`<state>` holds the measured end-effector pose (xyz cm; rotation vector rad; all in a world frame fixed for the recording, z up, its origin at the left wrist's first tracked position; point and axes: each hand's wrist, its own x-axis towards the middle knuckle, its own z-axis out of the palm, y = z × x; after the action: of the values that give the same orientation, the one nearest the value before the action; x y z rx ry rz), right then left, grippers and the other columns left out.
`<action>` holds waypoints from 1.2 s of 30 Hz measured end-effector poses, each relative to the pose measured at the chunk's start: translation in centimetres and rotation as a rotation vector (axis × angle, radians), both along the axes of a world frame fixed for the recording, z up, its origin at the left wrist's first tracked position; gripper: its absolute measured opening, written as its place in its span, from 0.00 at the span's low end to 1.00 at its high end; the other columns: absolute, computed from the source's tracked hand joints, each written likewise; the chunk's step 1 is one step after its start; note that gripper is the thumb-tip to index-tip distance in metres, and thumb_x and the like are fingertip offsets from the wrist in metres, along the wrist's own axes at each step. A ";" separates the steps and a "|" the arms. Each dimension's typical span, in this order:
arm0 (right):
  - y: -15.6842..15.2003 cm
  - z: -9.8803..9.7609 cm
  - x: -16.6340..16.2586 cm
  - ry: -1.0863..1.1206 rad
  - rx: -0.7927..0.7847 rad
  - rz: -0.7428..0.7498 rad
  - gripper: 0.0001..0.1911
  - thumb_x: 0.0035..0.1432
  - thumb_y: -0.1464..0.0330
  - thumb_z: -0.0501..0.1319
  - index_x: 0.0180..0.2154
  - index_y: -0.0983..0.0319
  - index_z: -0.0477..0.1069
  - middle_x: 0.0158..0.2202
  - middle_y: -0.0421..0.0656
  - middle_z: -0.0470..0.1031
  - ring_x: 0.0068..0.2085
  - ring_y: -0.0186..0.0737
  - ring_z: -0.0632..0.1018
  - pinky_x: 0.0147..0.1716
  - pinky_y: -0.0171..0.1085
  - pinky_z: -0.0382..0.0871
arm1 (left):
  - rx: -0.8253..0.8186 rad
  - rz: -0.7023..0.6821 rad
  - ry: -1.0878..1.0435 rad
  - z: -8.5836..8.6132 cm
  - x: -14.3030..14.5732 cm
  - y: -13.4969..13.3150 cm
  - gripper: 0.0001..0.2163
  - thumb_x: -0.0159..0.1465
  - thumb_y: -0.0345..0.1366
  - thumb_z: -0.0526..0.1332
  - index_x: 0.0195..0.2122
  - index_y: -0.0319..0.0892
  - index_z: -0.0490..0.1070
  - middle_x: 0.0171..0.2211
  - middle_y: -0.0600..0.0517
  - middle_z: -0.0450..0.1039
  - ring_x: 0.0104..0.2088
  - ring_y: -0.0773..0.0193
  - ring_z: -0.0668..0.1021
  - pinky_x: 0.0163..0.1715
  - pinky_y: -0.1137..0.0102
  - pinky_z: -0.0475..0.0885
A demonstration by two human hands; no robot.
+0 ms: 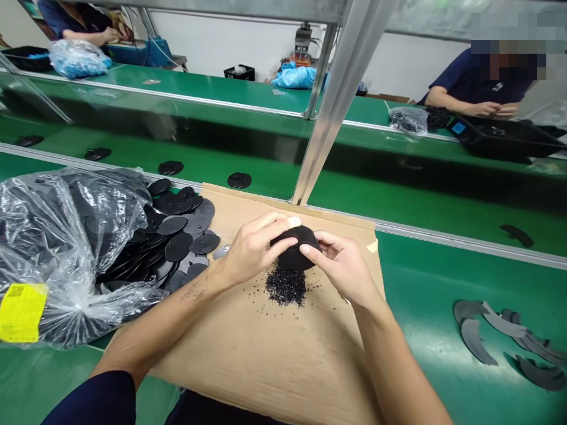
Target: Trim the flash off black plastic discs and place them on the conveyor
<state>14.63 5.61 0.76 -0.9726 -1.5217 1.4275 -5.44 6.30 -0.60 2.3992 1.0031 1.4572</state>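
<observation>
Between both hands I hold a round black plastic disc [296, 251] above a sheet of cardboard [266, 360]. My left hand [261, 241] grips its left and upper edge, thumb across the face. On the right side my right hand [339, 260] pinches the rim, with the thumb on top. Just below the disc lies a heap of tiny black pieces [286, 288], with loose bits scattered around it. Left of my left hand, many similar black discs [179, 247] spill from a clear plastic bag [66, 236]. The undersides of my fingers are hidden.
Curved black pieces [476, 339] lie on the green table [420, 283] to the right. A metal post [330, 100] rises ahead. Beyond the rail, several discs [239, 180] rest on a green belt. Two people [469, 88] work at the far bench, near a black bin [500, 136].
</observation>
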 end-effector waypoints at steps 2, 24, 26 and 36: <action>0.0 -0.1 0.0 0.003 0.011 -0.008 0.21 0.58 0.51 0.75 0.41 0.62 0.80 0.39 0.45 0.80 0.40 0.44 0.81 0.42 0.41 0.80 | -0.006 0.015 -0.002 -0.1 0.2 -0.1 0.10 0.71 0.33 0.61 0.52 0.39 0.75 0.43 0.47 0.79 0.44 0.63 0.81 0.45 0.68 0.79; -0.6 1.0 -0.3 -0.118 0.638 -0.143 0.05 0.68 0.68 0.67 0.41 0.55 0.84 0.39 0.43 0.81 0.39 0.45 0.81 0.40 0.44 0.80 | -0.138 -0.133 -0.241 1.2 -0.1 -1.0 0.11 0.67 0.37 0.68 0.49 0.41 0.79 0.42 0.47 0.82 0.42 0.63 0.82 0.42 0.67 0.81; -0.7 1.1 -0.1 -0.121 0.684 -0.124 0.08 0.68 0.71 0.66 0.43 0.54 0.83 0.40 0.42 0.81 0.39 0.45 0.81 0.40 0.44 0.81 | -0.061 -0.135 -0.214 1.4 -0.1 -1.2 0.11 0.67 0.35 0.68 0.50 0.43 0.78 0.42 0.47 0.82 0.42 0.64 0.82 0.42 0.67 0.80; -0.7 1.2 0.3 -0.168 0.791 -0.088 0.15 0.68 0.76 0.63 0.47 0.53 0.82 0.43 0.42 0.81 0.41 0.44 0.83 0.42 0.43 0.83 | 0.059 -0.183 -0.131 1.6 -0.2 -1.1 0.11 0.66 0.32 0.68 0.50 0.41 0.76 0.41 0.47 0.83 0.41 0.64 0.82 0.41 0.67 0.78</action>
<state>14.89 4.95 1.92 -0.6534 -1.9098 0.5782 -5.67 5.21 1.04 2.3291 0.7006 1.5726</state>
